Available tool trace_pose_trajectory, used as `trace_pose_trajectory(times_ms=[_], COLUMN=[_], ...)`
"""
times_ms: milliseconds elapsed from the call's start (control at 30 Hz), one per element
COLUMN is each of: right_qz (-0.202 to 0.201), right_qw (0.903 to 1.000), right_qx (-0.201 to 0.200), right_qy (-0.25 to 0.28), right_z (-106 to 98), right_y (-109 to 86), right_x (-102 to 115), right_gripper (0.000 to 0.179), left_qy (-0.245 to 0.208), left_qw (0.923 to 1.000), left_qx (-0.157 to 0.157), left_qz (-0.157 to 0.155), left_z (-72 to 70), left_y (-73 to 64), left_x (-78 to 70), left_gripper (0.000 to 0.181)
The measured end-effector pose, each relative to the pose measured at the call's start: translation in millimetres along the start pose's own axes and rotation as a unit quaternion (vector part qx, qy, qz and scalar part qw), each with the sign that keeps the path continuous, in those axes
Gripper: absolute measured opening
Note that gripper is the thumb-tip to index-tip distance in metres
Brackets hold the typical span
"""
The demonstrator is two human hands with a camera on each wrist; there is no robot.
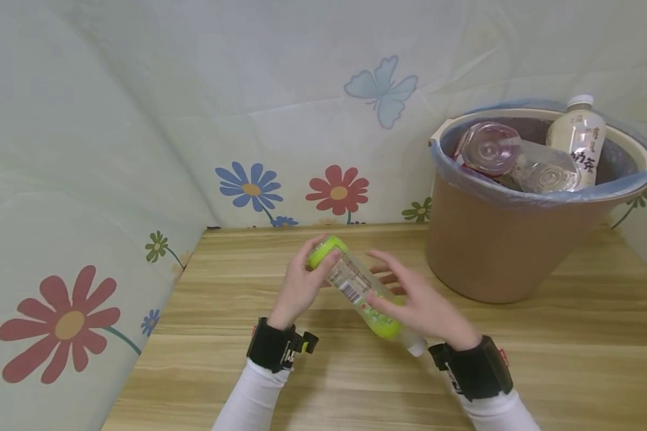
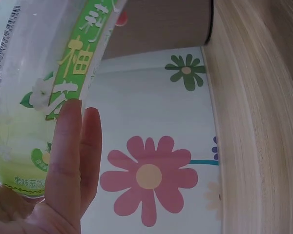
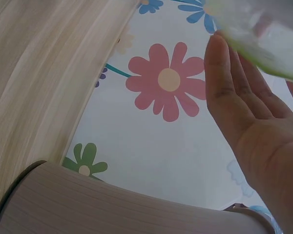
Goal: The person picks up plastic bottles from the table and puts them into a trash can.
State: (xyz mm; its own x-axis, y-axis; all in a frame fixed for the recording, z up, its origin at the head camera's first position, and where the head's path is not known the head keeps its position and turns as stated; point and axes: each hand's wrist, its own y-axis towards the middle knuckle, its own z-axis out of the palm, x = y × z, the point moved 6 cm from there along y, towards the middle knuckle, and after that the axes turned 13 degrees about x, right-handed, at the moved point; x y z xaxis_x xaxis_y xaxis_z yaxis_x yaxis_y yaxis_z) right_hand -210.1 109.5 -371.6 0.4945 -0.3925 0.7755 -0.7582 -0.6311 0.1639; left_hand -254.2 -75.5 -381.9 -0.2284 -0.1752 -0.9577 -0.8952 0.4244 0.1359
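A clear plastic drink bottle point(image 1: 350, 281) with a green-and-white label is held tilted above the wooden table, its white cap pointing down to the right. Around the base end, my left hand point(image 1: 302, 281) grips it between thumb and fingers; the left wrist view shows two fingers point(image 2: 68, 161) lying along the bottle point(image 2: 39, 97). My right hand point(image 1: 417, 299) is at the cap half, thumb against the label and the other fingers extended on the far side. In the right wrist view those fingers point(image 3: 224, 83) look nearly straight, beside the blurred bottle point(image 3: 263, 34).
To the right stands a brown bin point(image 1: 496, 251) lined with a blue bag point(image 1: 442, 164). Inside it are a milk-tea bottle point(image 1: 577, 137) with a white cap and clear bottles point(image 1: 490, 149). A flower-printed sheet point(image 1: 280, 108) hangs behind the wooden table point(image 1: 205, 359).
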Motion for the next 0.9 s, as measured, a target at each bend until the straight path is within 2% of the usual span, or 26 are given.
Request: trace_pose_trajectory(times_ms=[100, 333, 700, 900], right_qz=[0.002, -0.017, -0.036, -0.026], right_qw=[0.9998, 0.9992, 0.9987, 0.9992], right_qx=[0.013, 0.023, 0.019, 0.001], right_qy=[-0.014, -0.028, -0.029, -0.030], right_z=[4.1, 8.9, 7.2, 5.3], right_y=[0.9, 2.1, 2.4, 1.1], right_x=[-0.6, 0.3, 1.8, 1.4], right_gripper=[0.073, 0.080, 0.081, 0.079], left_qy=[-0.019, -0.041, -0.067, -0.043], left_qw=[0.9998, 0.9990, 0.9977, 0.9988], left_qx=[0.002, 0.006, -0.009, -0.025], left_qz=[-0.005, -0.015, -0.002, 0.004], left_z=[1.1, 2.8, -0.8, -2.5], left_y=[-0.8, -8.7, -8.2, -8.7], left_x=[-2.9, -26.4, -24.5, -26.2], left_gripper=[0.048, 0.048, 0.045, 0.044])
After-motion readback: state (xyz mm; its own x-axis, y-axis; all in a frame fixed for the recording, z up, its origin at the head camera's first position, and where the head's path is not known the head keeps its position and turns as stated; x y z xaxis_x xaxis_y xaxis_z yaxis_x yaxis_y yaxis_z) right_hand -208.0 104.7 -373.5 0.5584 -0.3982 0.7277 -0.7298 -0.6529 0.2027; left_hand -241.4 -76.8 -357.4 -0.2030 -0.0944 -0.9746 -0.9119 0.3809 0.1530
